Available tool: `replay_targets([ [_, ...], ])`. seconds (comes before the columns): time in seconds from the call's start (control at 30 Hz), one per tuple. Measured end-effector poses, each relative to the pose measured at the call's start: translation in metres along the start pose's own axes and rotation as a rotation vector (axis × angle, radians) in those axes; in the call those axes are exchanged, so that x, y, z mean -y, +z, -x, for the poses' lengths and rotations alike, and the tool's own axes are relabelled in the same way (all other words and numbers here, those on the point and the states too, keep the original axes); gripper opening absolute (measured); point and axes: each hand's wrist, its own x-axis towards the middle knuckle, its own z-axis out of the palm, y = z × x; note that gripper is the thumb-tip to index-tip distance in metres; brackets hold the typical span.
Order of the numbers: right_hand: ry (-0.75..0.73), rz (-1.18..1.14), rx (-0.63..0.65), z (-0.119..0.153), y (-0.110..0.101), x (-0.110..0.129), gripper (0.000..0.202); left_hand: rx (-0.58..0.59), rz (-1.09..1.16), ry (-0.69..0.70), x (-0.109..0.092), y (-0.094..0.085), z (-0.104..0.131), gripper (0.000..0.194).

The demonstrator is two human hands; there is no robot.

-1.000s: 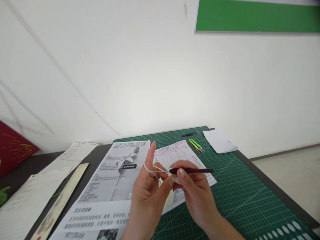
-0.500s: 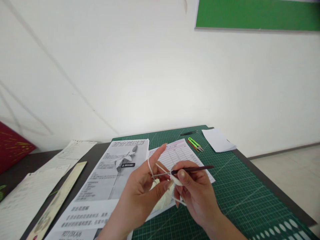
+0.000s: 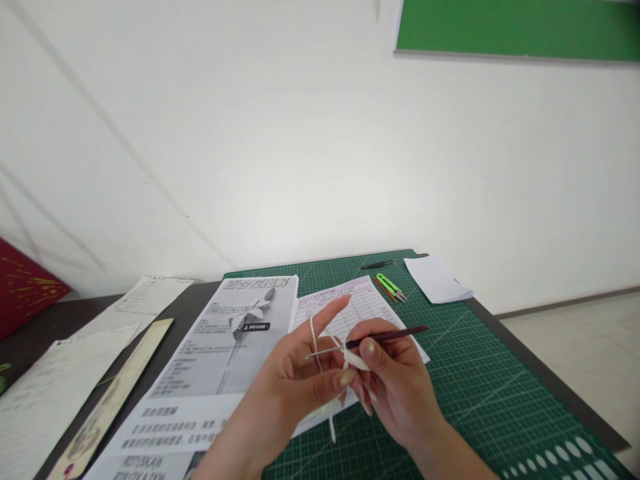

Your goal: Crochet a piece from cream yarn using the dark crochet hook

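Note:
My right hand (image 3: 397, 373) grips a crochet hook (image 3: 387, 335) with a dark handle, its thin metal shaft pointing left toward my other hand. A small piece of white crochet work (image 3: 356, 360) hangs at the hook, between both hands. My left hand (image 3: 295, 377) has its index finger raised with white yarn (image 3: 314, 333) looped round it. The left thumb and middle fingers are closed at the lower left edge of the crochet work. A loose yarn tail (image 3: 333, 427) dangles below the fingers.
A green cutting mat (image 3: 490, 380) covers the table. On it lie a printed pattern sheet (image 3: 200, 360), a form with a grid (image 3: 360, 300), green thread snips (image 3: 390, 285), dark tweezers (image 3: 379, 265) and white paper (image 3: 437, 280). A ruler (image 3: 115, 400) and handwritten sheets (image 3: 55, 380) lie left.
My left hand has shifted slightly right, its raised index finger leaning further right. The crochet work has turned at the hook, and the yarn tail now hangs lower and more to the left.

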Motion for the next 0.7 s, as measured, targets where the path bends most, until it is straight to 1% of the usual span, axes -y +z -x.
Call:
replay_targets([
  [0.07,0.001,-0.006,0.004,-0.0005,-0.0004,0.0003,0.017,-0.038,0.085,-0.025,-0.0018,0.0012,-0.0011,0.057],
  [0.1,0.001,-0.011,0.004,-0.0007,-0.0008,0.0003,0.017,-0.039,0.122,-0.017,-0.0023,0.0012,-0.0014,0.056],
  [0.2,0.010,-0.015,0.016,-0.0004,-0.0024,-0.0003,0.017,0.013,0.188,-0.024,-0.0024,0.0003,-0.0020,0.054],
  [0.33,0.011,-0.007,0.023,0.0013,-0.0033,-0.0011,0.018,0.045,0.238,-0.130,-0.0002,0.0011,-0.0037,0.048],
  [0.43,-0.017,-0.002,0.020,0.0012,-0.0022,-0.0007,0.018,0.051,0.321,-0.170,0.0019,0.0036,-0.0051,0.049],
  [0.53,-0.022,0.015,0.027,0.0001,-0.0006,0.0002,0.018,0.030,0.373,-0.187,0.0039,0.0059,-0.0057,0.050],
  [0.63,-0.028,0.022,0.012,-0.0004,0.0001,0.0008,0.018,0.021,0.419,-0.175,0.0054,0.0075,-0.0061,0.049],
  [0.7,-0.025,0.018,0.014,-0.0001,0.0000,0.0010,0.018,-0.013,0.444,-0.172,0.0064,0.0082,-0.0066,0.048],
])
